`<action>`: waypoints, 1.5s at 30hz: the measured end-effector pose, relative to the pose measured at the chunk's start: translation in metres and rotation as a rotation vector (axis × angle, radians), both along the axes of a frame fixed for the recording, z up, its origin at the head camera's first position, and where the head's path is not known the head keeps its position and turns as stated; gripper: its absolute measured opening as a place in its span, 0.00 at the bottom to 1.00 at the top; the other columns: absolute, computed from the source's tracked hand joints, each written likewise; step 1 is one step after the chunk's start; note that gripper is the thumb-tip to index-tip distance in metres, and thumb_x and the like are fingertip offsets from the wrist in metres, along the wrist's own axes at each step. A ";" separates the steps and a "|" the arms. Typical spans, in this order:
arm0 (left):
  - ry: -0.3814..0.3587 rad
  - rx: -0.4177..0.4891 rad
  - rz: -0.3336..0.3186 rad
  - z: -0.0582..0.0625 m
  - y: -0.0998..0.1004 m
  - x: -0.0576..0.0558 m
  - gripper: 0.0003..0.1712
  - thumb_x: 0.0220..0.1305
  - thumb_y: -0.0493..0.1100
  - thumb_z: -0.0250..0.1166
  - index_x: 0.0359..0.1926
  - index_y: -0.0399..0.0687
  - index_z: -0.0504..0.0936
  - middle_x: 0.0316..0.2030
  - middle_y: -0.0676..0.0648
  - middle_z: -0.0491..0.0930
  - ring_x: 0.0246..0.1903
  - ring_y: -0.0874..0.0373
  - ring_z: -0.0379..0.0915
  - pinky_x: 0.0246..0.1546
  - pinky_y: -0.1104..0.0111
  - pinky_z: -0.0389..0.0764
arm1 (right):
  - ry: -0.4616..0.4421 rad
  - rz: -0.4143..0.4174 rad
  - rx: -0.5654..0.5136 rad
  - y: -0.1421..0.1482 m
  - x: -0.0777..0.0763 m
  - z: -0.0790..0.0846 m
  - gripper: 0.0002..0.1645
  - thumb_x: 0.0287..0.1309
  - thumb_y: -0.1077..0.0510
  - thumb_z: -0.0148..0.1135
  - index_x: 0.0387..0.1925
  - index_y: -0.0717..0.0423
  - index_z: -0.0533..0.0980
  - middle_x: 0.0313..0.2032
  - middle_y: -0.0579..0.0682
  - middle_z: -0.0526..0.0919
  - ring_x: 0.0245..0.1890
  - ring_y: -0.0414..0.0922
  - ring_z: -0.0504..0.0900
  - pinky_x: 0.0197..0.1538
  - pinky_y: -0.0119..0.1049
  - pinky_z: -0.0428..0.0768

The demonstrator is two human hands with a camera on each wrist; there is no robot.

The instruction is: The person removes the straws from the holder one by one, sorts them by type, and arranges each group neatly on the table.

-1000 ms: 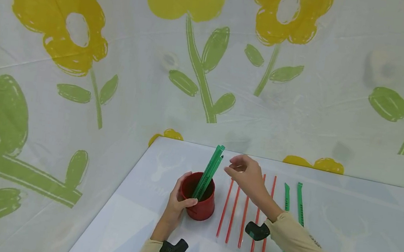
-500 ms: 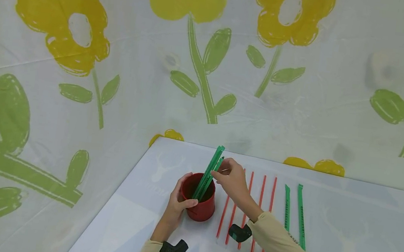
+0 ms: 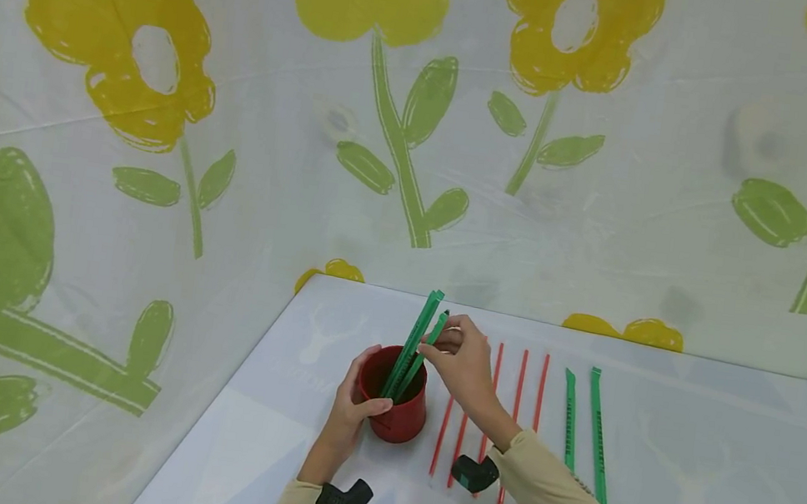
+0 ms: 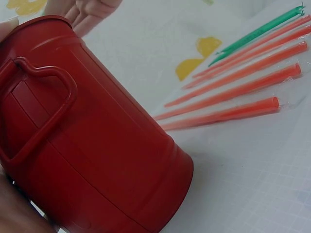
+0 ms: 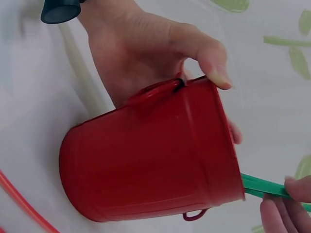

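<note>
My left hand [image 3: 345, 417] grips a red metal bucket [image 3: 404, 422], its thumb over the near rim. The bucket stands on the table, and small loop handles show on its side in the wrist views. Several green-wrapped straws [image 3: 413, 337] lean to the upper right inside it. Above the rim, my right hand [image 3: 465, 366] pinches one green-wrapped straw [image 3: 439, 325] between thumb and fingers; its lower end is inside the bucket. In the right wrist view the fingertips [image 5: 297, 190] hold this green strip [image 5: 262, 185] just beyond the rim.
Several red straws [image 3: 511, 433] in clear wrappers lie in a row right of the bucket, partly under my right forearm. Farther right lie two more green-wrapped straws [image 3: 598, 436]. A flowered cloth [image 3: 273, 143] hangs behind the white table [image 3: 722, 493].
My right hand has moved left from over the red straws to the bucket and taken hold of a green-wrapped straw, which now stands apart from the others. The left hand stays put.
</note>
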State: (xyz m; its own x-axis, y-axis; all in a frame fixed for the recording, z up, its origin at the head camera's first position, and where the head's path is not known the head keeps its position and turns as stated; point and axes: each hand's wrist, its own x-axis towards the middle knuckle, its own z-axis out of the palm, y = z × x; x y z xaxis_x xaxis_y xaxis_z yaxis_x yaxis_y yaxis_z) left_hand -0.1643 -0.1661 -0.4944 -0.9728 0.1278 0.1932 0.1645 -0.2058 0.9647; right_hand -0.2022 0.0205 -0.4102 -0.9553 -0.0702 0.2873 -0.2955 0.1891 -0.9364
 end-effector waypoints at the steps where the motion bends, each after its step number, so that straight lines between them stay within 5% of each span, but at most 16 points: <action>1: 0.000 0.002 -0.001 0.000 0.000 0.000 0.44 0.51 0.34 0.61 0.70 0.49 0.55 0.64 0.39 0.61 0.63 0.44 0.54 0.55 0.62 0.71 | 0.006 -0.001 -0.012 0.001 0.000 0.002 0.18 0.48 0.66 0.70 0.40 0.61 0.72 0.34 0.53 0.85 0.35 0.45 0.84 0.41 0.39 0.81; 7: 0.000 0.005 0.003 0.000 0.001 0.000 0.44 0.52 0.34 0.62 0.70 0.48 0.55 0.64 0.40 0.61 0.63 0.45 0.55 0.55 0.61 0.72 | 0.027 -0.013 -0.101 0.011 0.003 0.016 0.15 0.51 0.63 0.69 0.39 0.62 0.74 0.35 0.55 0.84 0.38 0.46 0.83 0.39 0.32 0.81; 19: -0.010 -0.003 0.026 0.000 0.002 0.001 0.45 0.50 0.34 0.63 0.69 0.51 0.56 0.64 0.41 0.61 0.63 0.46 0.54 0.53 0.60 0.73 | 0.181 -0.054 -0.334 0.032 0.025 0.066 0.15 0.53 0.74 0.62 0.43 0.73 0.70 0.38 0.67 0.80 0.37 0.61 0.80 0.36 0.45 0.82; 25: -0.004 0.005 0.016 -0.001 0.001 0.001 0.44 0.50 0.34 0.62 0.69 0.50 0.56 0.64 0.41 0.61 0.63 0.46 0.54 0.54 0.60 0.73 | 0.277 -0.105 -0.392 0.047 0.017 0.056 0.17 0.54 0.67 0.65 0.45 0.67 0.72 0.37 0.58 0.82 0.36 0.51 0.82 0.34 0.42 0.83; 31: -0.001 0.002 0.022 -0.002 0.002 0.001 0.44 0.51 0.35 0.62 0.69 0.53 0.56 0.64 0.42 0.61 0.63 0.46 0.54 0.53 0.59 0.73 | 0.335 -0.118 -0.456 0.062 0.019 0.056 0.17 0.53 0.70 0.64 0.44 0.70 0.71 0.37 0.62 0.82 0.35 0.47 0.82 0.33 0.40 0.83; 45: -0.001 -0.006 0.016 -0.002 0.002 0.001 0.45 0.51 0.35 0.61 0.70 0.50 0.54 0.64 0.42 0.61 0.63 0.45 0.53 0.53 0.59 0.73 | 0.236 -0.307 -0.377 0.109 0.024 0.041 0.15 0.53 0.67 0.65 0.43 0.69 0.75 0.38 0.58 0.84 0.32 0.43 0.83 0.32 0.34 0.82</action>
